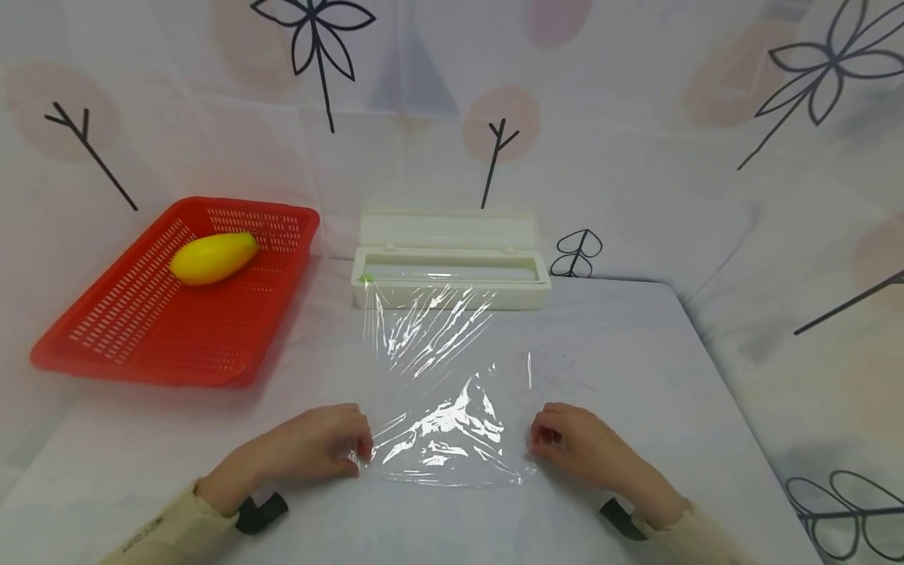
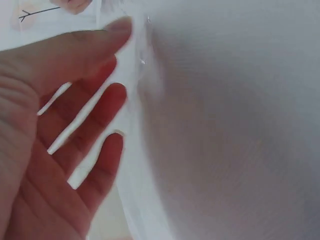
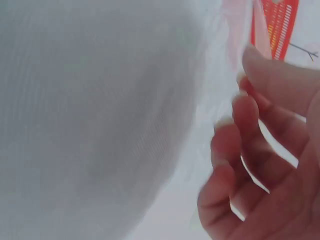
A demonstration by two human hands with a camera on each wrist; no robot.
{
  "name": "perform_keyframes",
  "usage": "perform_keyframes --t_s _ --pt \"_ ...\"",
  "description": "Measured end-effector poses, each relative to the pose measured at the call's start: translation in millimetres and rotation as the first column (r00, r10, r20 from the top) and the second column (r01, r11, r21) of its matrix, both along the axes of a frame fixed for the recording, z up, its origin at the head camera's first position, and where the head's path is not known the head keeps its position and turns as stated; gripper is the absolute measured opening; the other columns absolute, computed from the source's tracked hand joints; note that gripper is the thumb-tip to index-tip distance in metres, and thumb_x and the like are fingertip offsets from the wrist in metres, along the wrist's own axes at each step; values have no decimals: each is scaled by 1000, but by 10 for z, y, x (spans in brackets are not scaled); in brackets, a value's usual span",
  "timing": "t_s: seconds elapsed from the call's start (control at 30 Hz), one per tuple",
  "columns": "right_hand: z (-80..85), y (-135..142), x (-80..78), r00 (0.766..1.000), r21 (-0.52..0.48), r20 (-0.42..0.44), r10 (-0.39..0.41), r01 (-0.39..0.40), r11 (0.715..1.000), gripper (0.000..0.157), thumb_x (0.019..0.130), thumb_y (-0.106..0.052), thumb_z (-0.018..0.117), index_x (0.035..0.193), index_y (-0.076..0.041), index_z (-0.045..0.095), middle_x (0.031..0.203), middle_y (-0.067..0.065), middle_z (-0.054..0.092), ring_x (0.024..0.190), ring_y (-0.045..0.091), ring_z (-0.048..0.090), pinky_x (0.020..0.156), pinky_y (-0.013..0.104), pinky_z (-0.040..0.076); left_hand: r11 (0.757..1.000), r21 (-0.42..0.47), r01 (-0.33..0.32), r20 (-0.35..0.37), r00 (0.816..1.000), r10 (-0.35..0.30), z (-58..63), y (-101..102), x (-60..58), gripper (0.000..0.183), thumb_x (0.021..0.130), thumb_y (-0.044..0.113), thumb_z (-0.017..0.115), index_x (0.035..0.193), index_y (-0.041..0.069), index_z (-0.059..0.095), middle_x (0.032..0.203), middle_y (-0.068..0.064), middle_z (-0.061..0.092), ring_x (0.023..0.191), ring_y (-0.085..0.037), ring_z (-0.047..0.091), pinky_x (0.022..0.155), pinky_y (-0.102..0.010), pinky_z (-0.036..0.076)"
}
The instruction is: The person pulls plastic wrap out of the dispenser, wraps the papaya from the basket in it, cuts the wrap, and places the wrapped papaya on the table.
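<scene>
A sheet of clear plastic wrap [image 1: 441,408] stretches toward me over the table from a white wrap dispenser box [image 1: 452,295] with its lid raised. At the sheet's near left corner my left hand [image 1: 311,443] pinches the edge between thumb and fingers. My right hand [image 1: 582,443] pinches the near right corner in the same way. The left wrist view shows the left hand's thumb [image 2: 117,32] by the film, the other fingers loosely bent. In the right wrist view, the right thumb [image 3: 255,60] meets the index fingertip; the film there is hard to make out.
A red plastic basket [image 1: 264,314] stands at the left, with a yellow oblong fruit [image 1: 212,259] lying in it. The white tablecloth [image 1: 621,345] ends at an edge on the right. A patterned cloth [image 1: 636,118] hangs behind the table.
</scene>
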State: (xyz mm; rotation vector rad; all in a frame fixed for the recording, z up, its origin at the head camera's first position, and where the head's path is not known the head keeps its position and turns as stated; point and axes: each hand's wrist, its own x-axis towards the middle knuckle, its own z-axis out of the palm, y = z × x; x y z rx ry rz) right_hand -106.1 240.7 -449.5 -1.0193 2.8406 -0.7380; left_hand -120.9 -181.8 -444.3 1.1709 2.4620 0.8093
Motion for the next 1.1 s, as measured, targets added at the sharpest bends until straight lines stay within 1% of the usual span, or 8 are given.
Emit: perform_keyframes --t_s 0.1,0.23,0.37,0.47,0.6,0.7,0.83,1.1 --pt "-40 -35 -2 999 24 -16 -37 38 999 24 79 -25 84 83 -25 61 79 -19 46 73 2 47 64 21 44 995 98 1 -1 1000 -1 -18 -1 -27 24 81 11 82 92 28 68 89 20 60 85 -3 55 78 -25 51" --pt "-64 -45 21 998 82 17 -61 60 995 28 75 -31 86 86 -25 61 84 -18 47 79 1 47 69 25 47 971 241 5 31 999 -13 -37 -13 -59 24 81 6 81 93 24 69 94 16 63 89 -6 58 80 -28 54" --pt "-72 -54 38 997 77 0 -73 73 994 32 71 -29 89 88 -25 63 88 -17 48 84 4 45 72 26 48 955 296 -32 18 999 28 -66 -28 -72 25 78 6 84 92 22 71 100 12 63 94 -10 57 81 -31 54" --pt "-74 -68 43 996 54 -24 -91 92 994 37 67 -26 92 92 -23 64 98 -13 49 94 8 44 78 28 49 964 244 -103 -17 994 111 -85 -32 -77 32 75 14 88 99 25 71 114 10 60 108 -12 53 88 -34 53" --pt "-80 -80 35 994 47 -38 -107 109 993 49 65 -23 94 105 -20 65 119 -4 50 114 18 43 88 36 51 984 53 -171 -94 980 176 -137 -10 -76 56 73 31 89 124 30 65 143 5 48 132 -16 39 103 -41 46" --pt "-84 -74 25 994 54 -42 -100 102 993 61 64 -23 94 118 -17 65 133 6 49 126 27 41 96 45 49 984 -60 -168 -148 976 158 -168 8 -60 74 72 38 89 138 27 58 155 -2 37 140 -25 33 108 -48 40" --pt "-90 -61 18 995 73 -25 -96 98 992 73 64 -27 93 128 -9 63 139 13 49 129 34 42 102 52 43 982 -110 -152 -165 977 133 -155 6 -34 82 73 39 88 144 20 53 156 -8 36 140 -33 33 109 -55 37" --pt "-91 -25 17 992 156 3 -130 128 979 78 65 -35 92 131 -6 62 140 11 48 129 35 43 103 54 42 975 -180 -131 -97 989 115 -99 -35 -29 86 74 44 87 147 20 50 160 -2 30 144 -27 29 111 -51 36"
